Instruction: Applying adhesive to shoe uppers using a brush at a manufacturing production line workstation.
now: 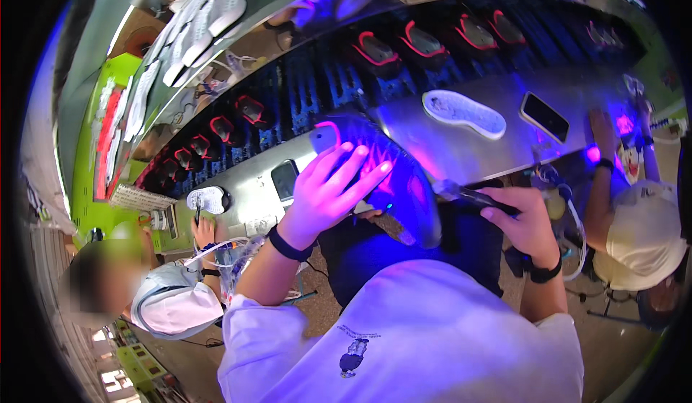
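Note:
Under violet light, a dark shoe upper [414, 197] is tilted above my lap, its toe toward me. My left hand [328, 187] holds it from the left side, with several fingers spread across its surface. Part of the grip underneath is hidden. In my right hand [522, 219] is a brush [479, 196] with a dark handle. Its bristle end points left, close to the right side of the upper; whether they touch, I cannot tell. A pale shoe sole [465, 113] lies on the metal table beyond the upper, inner face up.
A phone [544, 117] lies right of the sole, another phone [285, 179] left of my left hand. Behind the metal table [497, 154] runs a dark conveyor [303, 86] carrying several shoe uppers. Co-workers sit on both sides; the left one's hand [204, 231] is by another sole [207, 200].

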Motion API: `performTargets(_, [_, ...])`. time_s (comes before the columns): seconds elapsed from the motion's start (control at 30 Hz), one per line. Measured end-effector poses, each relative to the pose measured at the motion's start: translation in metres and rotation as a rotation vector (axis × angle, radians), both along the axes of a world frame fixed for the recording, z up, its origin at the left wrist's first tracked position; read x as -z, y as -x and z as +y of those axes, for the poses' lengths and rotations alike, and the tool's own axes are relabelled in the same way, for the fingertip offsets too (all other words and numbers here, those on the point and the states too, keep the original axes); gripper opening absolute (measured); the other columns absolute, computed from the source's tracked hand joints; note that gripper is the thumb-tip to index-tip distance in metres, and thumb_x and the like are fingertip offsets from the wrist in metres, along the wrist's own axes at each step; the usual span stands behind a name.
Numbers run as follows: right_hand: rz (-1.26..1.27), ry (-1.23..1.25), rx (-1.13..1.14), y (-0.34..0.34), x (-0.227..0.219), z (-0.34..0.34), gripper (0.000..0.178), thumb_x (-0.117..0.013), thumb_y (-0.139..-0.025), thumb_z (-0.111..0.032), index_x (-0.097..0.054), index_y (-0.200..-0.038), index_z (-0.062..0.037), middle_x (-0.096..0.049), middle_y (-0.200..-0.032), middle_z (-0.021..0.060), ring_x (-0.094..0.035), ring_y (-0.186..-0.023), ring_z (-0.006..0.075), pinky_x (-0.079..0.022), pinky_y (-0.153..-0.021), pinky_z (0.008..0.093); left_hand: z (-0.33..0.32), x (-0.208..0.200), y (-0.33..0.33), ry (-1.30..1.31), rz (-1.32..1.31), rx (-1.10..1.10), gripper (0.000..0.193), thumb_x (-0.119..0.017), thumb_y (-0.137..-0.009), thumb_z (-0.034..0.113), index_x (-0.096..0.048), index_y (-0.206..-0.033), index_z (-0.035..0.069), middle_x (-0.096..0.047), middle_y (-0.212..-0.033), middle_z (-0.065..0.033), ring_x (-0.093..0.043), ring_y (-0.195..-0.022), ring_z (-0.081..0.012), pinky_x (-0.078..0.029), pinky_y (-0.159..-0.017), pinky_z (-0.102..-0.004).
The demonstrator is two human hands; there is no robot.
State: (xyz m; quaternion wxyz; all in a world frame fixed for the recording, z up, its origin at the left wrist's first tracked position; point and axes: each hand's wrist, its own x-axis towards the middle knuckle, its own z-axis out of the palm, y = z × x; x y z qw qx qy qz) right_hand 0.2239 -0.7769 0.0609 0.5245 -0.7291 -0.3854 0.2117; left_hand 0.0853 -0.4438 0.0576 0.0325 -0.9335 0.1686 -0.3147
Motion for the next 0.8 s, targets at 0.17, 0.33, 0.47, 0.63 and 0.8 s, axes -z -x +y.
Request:
performTargets(0.17, [0.306, 0.117, 0.376, -0.018, 0.047, -0.028, 0.037, -0.066, -0.093, -0.001, -0.063, -0.129, 0.0055, -0.063, -0.086, 0.0001, -0.055, -0.070, 0.0068, -0.046, -0.063, 0.0229, 0.040, -0.005, -0.072, 0.247, 0.499, -0.263, 0.084, -0.087, -0.063, 0.032, -0.060, -0.140, 0.018, -0.067, -0.105, -0.0111, -0.066, -0.092, -0.0364, -0.057, -0.081, -0.0451])
performTargets(0.33, [0.476, 0.007, 0.501, -0.023, 0.077, -0.039, 0.038, -0.062, -0.096, -0.002, -0.058, -0.134, 0.0038, -0.063, -0.085, 0.0010, -0.051, -0.064, 0.0037, -0.039, -0.054, 0.0201, 0.154, 0.052, -0.154, 0.422, 0.637, -0.646, 0.079, -0.086, -0.063, 0.044, -0.066, -0.132, 0.011, -0.073, -0.106, -0.0155, -0.070, -0.098, -0.0340, -0.057, -0.088, -0.0420])
performTargets(0.47, [0.495, 0.027, 0.449, -0.031, 0.068, -0.023, 0.034, -0.059, -0.097, -0.002, -0.057, -0.131, 0.0024, -0.063, -0.085, 0.0025, -0.047, -0.057, 0.0021, -0.035, -0.049, 0.0192, 0.310, 0.131, -0.168, 0.821, 0.661, -1.036, 0.058, -0.082, -0.072, 0.054, -0.075, -0.109, 0.009, -0.075, -0.099, -0.0077, -0.070, -0.092, -0.0198, -0.053, -0.084, -0.0304])
performTargets(0.63, [0.471, 0.084, 0.542, -0.033, 0.082, -0.024, 0.037, -0.060, -0.096, 0.000, -0.058, -0.132, 0.0014, -0.066, -0.084, 0.0025, -0.051, -0.060, 0.0042, -0.040, -0.053, 0.0214, 0.329, 0.171, -0.208, 0.754, 0.532, -1.059, 0.057, -0.079, -0.077, 0.041, -0.067, -0.123, 0.009, -0.068, -0.123, -0.0110, -0.064, -0.114, -0.0255, -0.052, -0.099, -0.0412])
performTargets(0.8, [0.464, 0.129, 0.532, -0.038, 0.088, -0.015, 0.040, -0.062, -0.094, 0.001, -0.058, -0.134, 0.0009, -0.067, -0.083, 0.0029, -0.053, -0.062, 0.0055, -0.043, -0.055, 0.0234, 0.330, 0.170, -0.231, 0.598, 0.465, -0.886, 0.054, -0.074, -0.081, 0.040, -0.066, -0.126, 0.010, -0.067, -0.126, -0.0119, -0.062, -0.119, -0.0276, -0.050, -0.103, -0.0424])
